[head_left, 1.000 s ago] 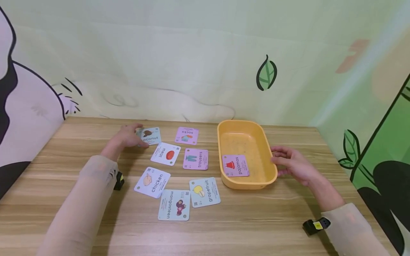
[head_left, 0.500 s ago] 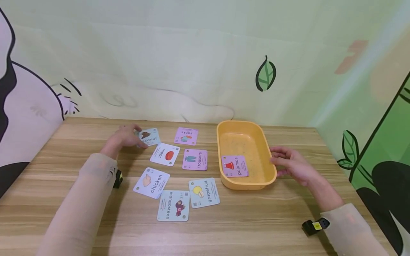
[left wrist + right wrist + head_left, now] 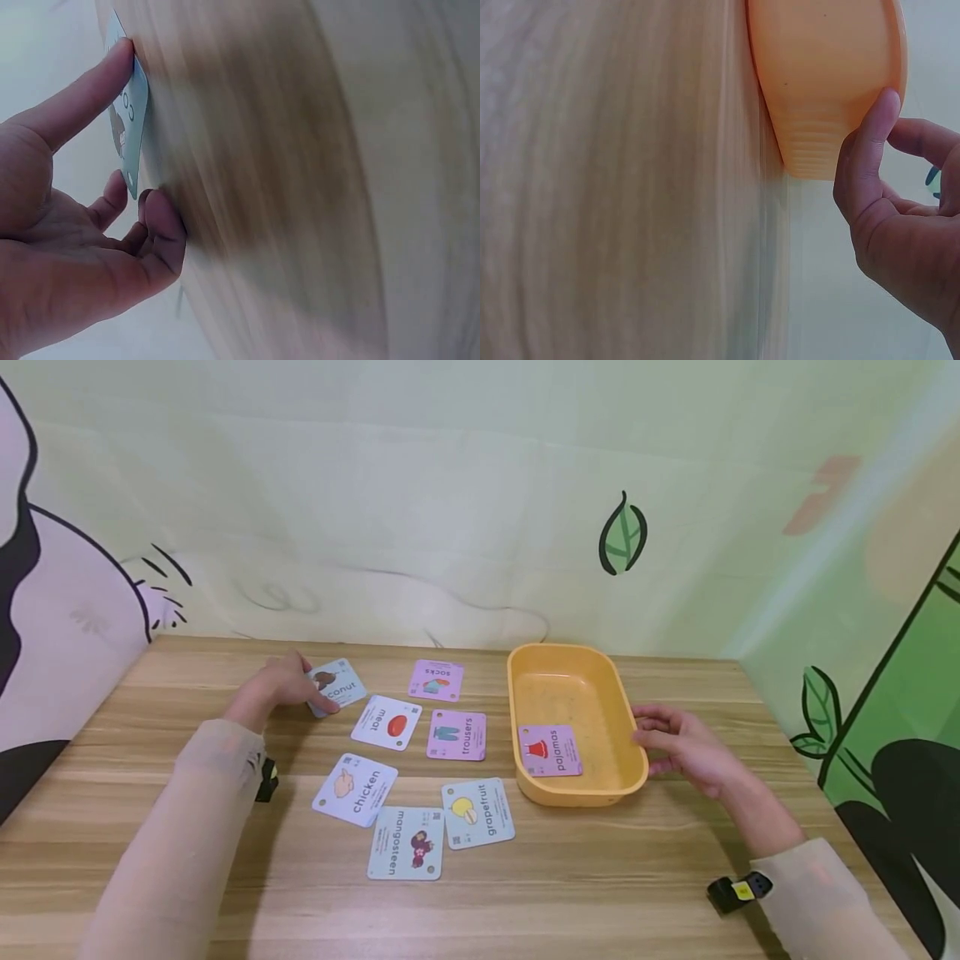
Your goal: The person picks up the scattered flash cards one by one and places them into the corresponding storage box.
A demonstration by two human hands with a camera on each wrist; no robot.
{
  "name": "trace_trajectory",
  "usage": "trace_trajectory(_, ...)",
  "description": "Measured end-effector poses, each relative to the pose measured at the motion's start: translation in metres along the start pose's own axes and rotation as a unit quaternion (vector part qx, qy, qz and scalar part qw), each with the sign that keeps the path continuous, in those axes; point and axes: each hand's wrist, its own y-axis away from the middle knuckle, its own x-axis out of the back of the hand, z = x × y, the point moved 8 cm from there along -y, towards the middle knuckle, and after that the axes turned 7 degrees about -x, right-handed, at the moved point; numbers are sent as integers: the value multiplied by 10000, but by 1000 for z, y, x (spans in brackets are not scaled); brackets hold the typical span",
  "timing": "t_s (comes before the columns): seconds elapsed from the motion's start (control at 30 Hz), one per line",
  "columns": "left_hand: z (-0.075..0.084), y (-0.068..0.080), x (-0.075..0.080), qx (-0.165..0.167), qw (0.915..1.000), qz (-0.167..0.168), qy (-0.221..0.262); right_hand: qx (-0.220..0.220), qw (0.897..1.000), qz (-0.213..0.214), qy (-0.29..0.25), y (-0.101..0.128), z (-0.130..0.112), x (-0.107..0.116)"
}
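Observation:
At the back left, my left hand [image 3: 281, 683] pinches the light-blue coconut flashcard [image 3: 339, 682] by its edges. The left wrist view shows the thumb on one edge of that card [image 3: 136, 120] and other fingers at the opposite end; the card's face is slanted. A meat card [image 3: 386, 722] lies close to it. My right hand [image 3: 686, 747] touches the outer right wall of the yellow plastic bin [image 3: 573, 795] with relaxed fingers. In the right wrist view, its thumb lies against the bin's outside near the rim. A pajamas card [image 3: 551, 750] lies inside the bin.
Socks [image 3: 436, 680], trousers [image 3: 457, 735], chicken [image 3: 355, 788], mangosteen [image 3: 406, 843] and grapefruit [image 3: 478, 812] cards lie spread left of the bin. The wooden table [image 3: 570, 877] meets a printed cloth backdrop [image 3: 375, 510] at the rear.
My left hand has moved slightly left, drawing the coconut card with it and turning it a little. The right hand and the bin have stayed in place.

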Motion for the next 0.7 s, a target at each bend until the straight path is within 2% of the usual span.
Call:
trace_trajectory(0.23,-3,1,2,-165,9993,159,288,-1,10000,9,34,-1,1,1)
trace_trajectory(0.53,-4,12,10,-474,9972,349,468,38,10000,-34,-9,0,0,0)
trace_trajectory(0.7,-9,13,12,-445,9963,386,632,18,10000,-24,-21,0,0,0)
